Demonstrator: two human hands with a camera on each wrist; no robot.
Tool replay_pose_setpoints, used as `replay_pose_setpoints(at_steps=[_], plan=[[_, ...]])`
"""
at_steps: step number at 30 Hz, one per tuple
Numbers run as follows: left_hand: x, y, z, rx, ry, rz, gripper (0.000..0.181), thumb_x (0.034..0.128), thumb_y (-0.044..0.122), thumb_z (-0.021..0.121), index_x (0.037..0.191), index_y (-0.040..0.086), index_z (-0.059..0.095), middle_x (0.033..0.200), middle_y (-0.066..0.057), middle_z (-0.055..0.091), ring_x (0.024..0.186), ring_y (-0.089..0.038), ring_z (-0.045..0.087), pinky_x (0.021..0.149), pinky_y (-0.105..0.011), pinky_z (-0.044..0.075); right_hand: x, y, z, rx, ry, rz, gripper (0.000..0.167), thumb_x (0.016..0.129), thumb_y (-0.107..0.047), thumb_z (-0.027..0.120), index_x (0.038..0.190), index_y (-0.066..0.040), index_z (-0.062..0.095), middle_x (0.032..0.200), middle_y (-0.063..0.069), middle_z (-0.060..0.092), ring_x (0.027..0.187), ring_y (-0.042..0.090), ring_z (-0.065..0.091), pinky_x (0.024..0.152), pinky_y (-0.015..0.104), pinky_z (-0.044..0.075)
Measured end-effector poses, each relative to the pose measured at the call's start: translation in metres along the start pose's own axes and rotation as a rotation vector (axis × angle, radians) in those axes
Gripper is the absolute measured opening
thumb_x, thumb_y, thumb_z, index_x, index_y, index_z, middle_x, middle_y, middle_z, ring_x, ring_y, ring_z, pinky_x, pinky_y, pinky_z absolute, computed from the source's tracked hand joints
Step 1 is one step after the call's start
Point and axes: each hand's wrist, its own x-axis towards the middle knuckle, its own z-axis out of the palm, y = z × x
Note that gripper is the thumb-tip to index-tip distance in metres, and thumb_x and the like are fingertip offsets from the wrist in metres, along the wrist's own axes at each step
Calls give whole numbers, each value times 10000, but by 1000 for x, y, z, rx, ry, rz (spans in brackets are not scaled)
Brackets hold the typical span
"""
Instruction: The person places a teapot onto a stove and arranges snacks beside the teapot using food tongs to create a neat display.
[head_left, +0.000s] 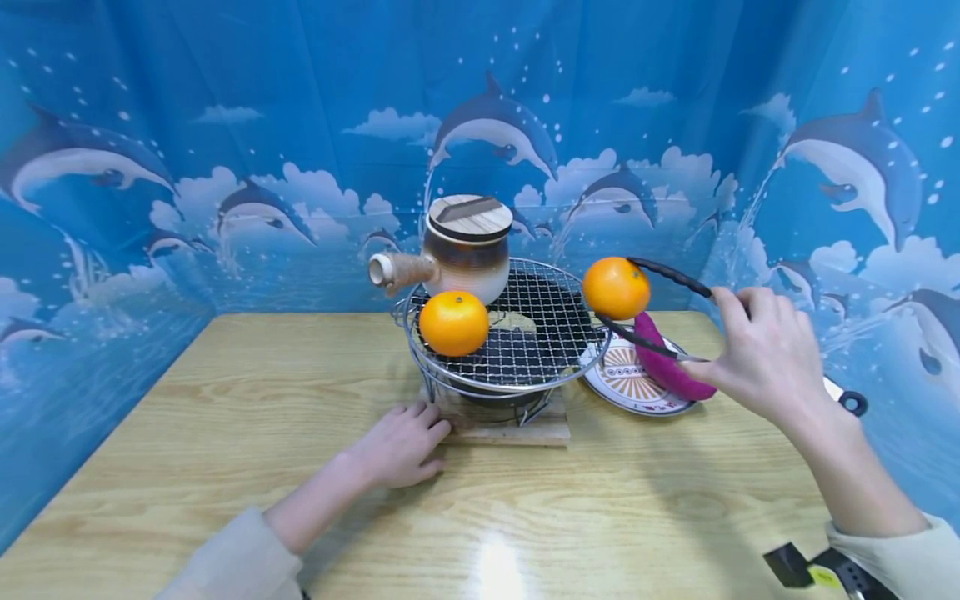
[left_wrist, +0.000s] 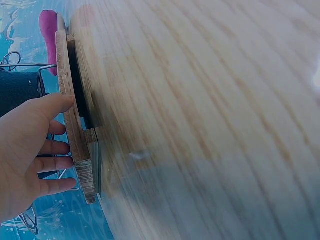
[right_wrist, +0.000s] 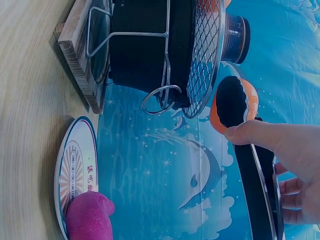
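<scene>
The tangerines (head_left: 453,323) are orange, the tongs (right_wrist: 252,182) black and silver, the sweet potato (head_left: 673,371) magenta, the white plate (head_left: 622,371) orange-rayed, the curtain (head_left: 337,92) blue, dolphin-patterned.

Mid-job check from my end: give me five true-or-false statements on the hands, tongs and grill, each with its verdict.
1. The right hand holds the tongs. True.
2. The tongs grip the purple item. False: they grip an orange; the purple item lies on the plate.
3. The lidded pot stands on the mesh. True.
4. The left hand holds the pot's handle. False: it touches the wooden board.
5. A second orange sits on the mesh. True.
</scene>
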Motion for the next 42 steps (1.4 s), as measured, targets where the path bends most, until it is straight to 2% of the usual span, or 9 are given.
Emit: replay_pose_setpoints(at_steps=[21,31,42], plan=[[1,0,1,-2,44,6,345,777,393,676,911,102,547,877,-57,525,807,-234,538,608,-342,458,-4,-13,-3,11,8,-49,984,480,-334,891,1256,78,448,1068,301,456,913,458,401,671,537,345],[1,-1,1,-5,43,10,348,779,394,677,915,100,552,876,-57,529,801,-231,534,619,-343,463,-7,-19,-3,11,42,-79,979,450,-347,906,1223,71,476,1071,293,463,918,445,412,681,525,359],[1,0,1,-9,19,5,339,791,392,664,925,102,552,890,-60,532,821,-236,535,639,-353,469,-8,-25,-6,15,43,-111,942,466,-319,903,1217,58,475,1058,280,460,922,443,409,685,541,362]])
